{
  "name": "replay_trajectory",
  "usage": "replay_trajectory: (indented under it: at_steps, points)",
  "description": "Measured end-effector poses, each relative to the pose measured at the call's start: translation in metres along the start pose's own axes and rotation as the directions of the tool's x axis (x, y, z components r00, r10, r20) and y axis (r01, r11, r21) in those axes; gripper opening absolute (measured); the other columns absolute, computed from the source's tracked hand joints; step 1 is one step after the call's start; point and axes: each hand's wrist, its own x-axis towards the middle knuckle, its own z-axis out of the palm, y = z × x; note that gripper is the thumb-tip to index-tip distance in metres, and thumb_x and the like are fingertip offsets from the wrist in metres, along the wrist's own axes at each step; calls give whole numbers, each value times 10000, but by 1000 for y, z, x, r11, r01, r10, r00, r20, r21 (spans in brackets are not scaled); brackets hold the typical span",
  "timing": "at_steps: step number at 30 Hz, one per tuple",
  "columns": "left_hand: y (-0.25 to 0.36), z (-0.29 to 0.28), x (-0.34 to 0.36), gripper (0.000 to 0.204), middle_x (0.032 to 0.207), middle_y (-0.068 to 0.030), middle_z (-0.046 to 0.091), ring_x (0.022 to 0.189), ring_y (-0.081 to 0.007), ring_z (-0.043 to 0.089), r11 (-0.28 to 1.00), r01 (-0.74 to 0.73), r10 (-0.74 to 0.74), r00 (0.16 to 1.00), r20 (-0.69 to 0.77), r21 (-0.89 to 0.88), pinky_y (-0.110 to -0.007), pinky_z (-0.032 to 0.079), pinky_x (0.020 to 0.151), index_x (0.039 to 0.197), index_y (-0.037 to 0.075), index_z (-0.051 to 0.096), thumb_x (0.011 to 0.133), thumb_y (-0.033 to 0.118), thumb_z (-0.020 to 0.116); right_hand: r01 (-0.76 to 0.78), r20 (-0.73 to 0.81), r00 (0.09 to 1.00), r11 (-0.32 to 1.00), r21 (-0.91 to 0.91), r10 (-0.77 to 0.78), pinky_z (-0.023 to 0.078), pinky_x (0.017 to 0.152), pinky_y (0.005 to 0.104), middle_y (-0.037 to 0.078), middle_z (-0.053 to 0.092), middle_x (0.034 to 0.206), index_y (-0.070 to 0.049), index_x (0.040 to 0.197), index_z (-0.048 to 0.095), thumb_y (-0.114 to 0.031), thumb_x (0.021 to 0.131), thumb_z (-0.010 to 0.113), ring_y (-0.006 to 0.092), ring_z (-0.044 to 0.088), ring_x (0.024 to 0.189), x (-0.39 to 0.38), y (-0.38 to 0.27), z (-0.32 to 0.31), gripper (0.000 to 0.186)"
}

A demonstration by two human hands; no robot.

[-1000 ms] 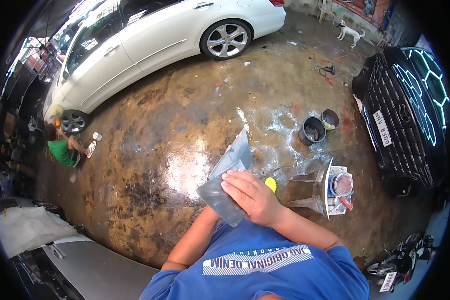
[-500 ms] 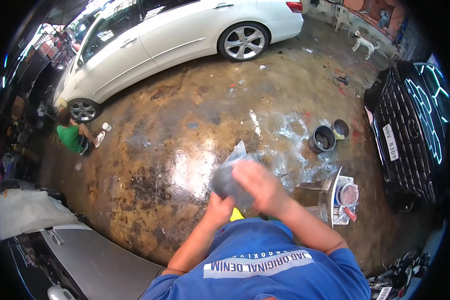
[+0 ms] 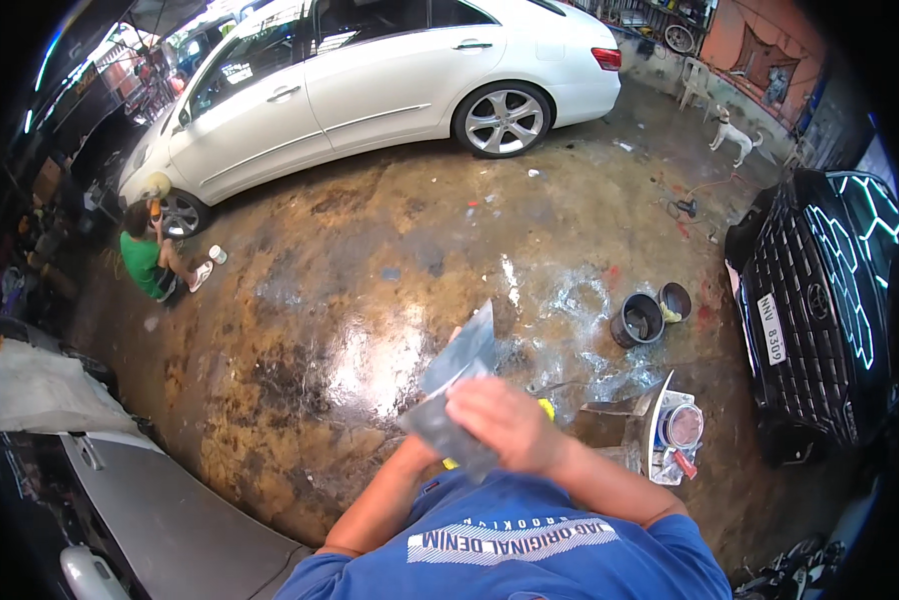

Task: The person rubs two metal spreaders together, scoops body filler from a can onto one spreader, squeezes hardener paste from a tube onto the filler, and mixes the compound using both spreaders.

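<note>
In front of my chest I hold an angular grey panel piece (image 3: 465,362), its pointed end tilted away from me. My left hand (image 3: 421,452) grips it from beneath; most of those fingers are hidden, with a few tips showing at the piece's left edge. My right hand (image 3: 505,418) is closed, fingers together, over the lower right side. A darker grey, flat area (image 3: 438,430) lies under its fingers; whether that is a separate sheet or part of the piece, I cannot tell.
A white board with a tub (image 3: 683,427) and a red-handled tool stands at my right, two dark buckets (image 3: 638,322) beyond. A white car (image 3: 370,110), black car (image 3: 810,310) and grey door (image 3: 170,510) surround me. Someone in green (image 3: 145,262) sits at the white car's front wheel.
The grey piece has turned and its darker flat area now shows at the lower left. My right hand, blurred before, is lower and clearer. The view has shifted slightly upward.
</note>
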Motion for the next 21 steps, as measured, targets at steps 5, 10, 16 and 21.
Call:
replay_trajectory:
  at_steps: [5, 10, 16, 21]
  points:
    - [-3, -9, 12, 786, 1563, -97, 305, 1442, -189, 274, 622, -680, 344, 682, 646, 387, -349, 222, 1189, 1546, 13, 201, 845, -5, 557, -87, -84, 993, 996, -16, 85, 508, 971, 454, 169, 640, 1211, -21, 1216, 623, -52, 757, 620, 307, 631, 1129, -18, 8, 6, 460]
    - [-7, 2, 6, 883, 1617, -111, 191, 1471, -208, 216, 423, -805, 340, 567, 750, 417, -336, 167, 1200, 1569, 26, 124, 853, 36, 640, -133, -235, 965, 989, -63, 115, 499, 988, 454, 152, 659, 1181, -38, 1179, 649, -87, 754, 669, 322, 625, 1138, -9, 18, -4, 429]
    - [-7, 9, 10, 926, 1620, -121, 201, 1483, -191, 189, 721, -611, 259, 674, 692, 325, -323, 159, 1197, 1566, 19, 126, 710, -149, 437, -29, -47, 998, 998, 52, 31, 503, 949, 469, 193, 629, 1206, -7, 1190, 616, -45, 789, 615, 379, 616, 1117, -21, -12, -7, 402]
    - [-14, 19, 0, 898, 1609, -130, 231, 1474, -195, 220, 481, -735, 301, 651, 697, 479, -326, 174, 1194, 1568, 43, 155, 747, -138, 471, -255, -212, 945, 967, 3, 250, 492, 972, 473, 208, 633, 1190, 11, 1164, 631, -4, 770, 623, 396, 597, 1146, -40, 22, -7, 394]
